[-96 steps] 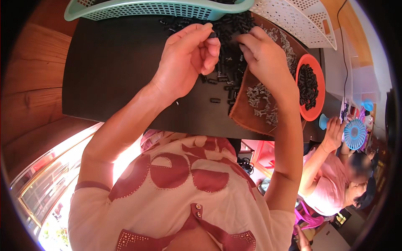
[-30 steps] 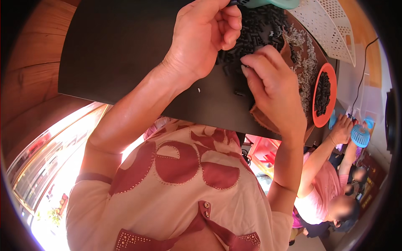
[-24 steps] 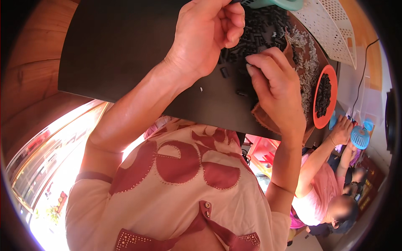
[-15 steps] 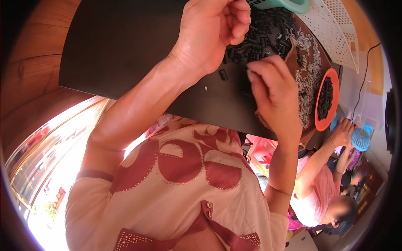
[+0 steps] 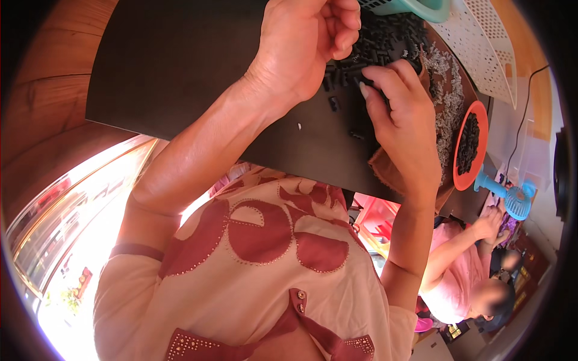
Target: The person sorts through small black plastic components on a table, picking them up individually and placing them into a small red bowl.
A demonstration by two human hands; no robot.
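Note:
My left hand (image 5: 307,51) is at the top of the view with its fingers curled inward. Its fingertips are partly cut off, and what they hold is hidden. My right hand (image 5: 403,114) is at the near edge of a pile of small black plastic pieces (image 5: 385,39), thumb and forefinger drawn close together. Whether a piece sits between them cannot be made out. One loose black piece (image 5: 335,103) lies on the dark table (image 5: 180,66) between my hands. Another black piece (image 5: 356,135) lies nearer the table's front edge, beside a tiny white bit (image 5: 299,126).
Small silvery parts (image 5: 445,96) are heaped on a brown cloth (image 5: 385,168) at the right. An orange bowl (image 5: 479,120) of black pieces stands beside them. Farther off are a teal basket (image 5: 430,9), a white perforated basket (image 5: 475,48), a blue fan (image 5: 518,201) and a seated person (image 5: 454,271).
My right hand has moved slightly away from me, toward the pile. The loose black piece between my hands has shifted right. The other person's hand has moved down, away from the blue fan.

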